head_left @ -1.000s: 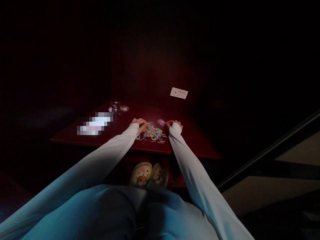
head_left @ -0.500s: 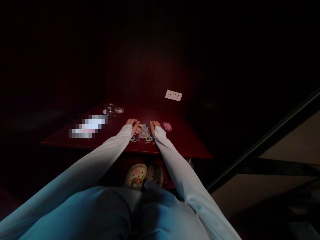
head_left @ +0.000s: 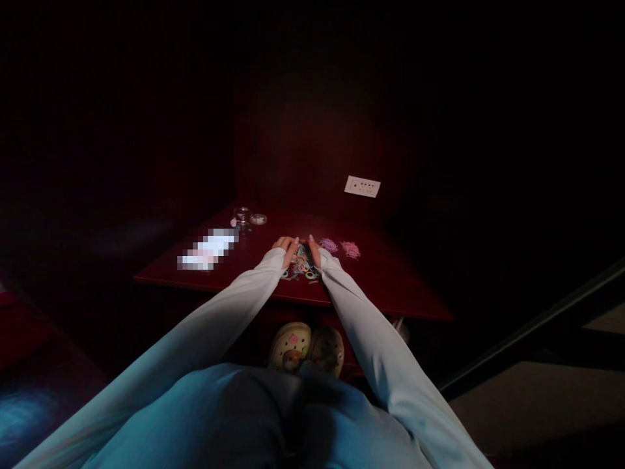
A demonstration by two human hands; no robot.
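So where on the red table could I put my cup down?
Bare red table lies right of the pink pile, and between the white paper and the left hand. It's crowded where both hands cup the colourful bands.

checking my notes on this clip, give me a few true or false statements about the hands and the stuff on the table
1. Both hands flank the heap of coloured loops. True: the left hand and right hand lie on either side of it.
2. The two small pink piles lie to the left of the left hand. False: they lie to the right of the right hand.
3. A small glass jar stands at the far side of the red table. True.
4. The right hand holds the glass jar. False: the jar stands apart, beyond the left hand.
5. A white socket plate is on the wall. True.
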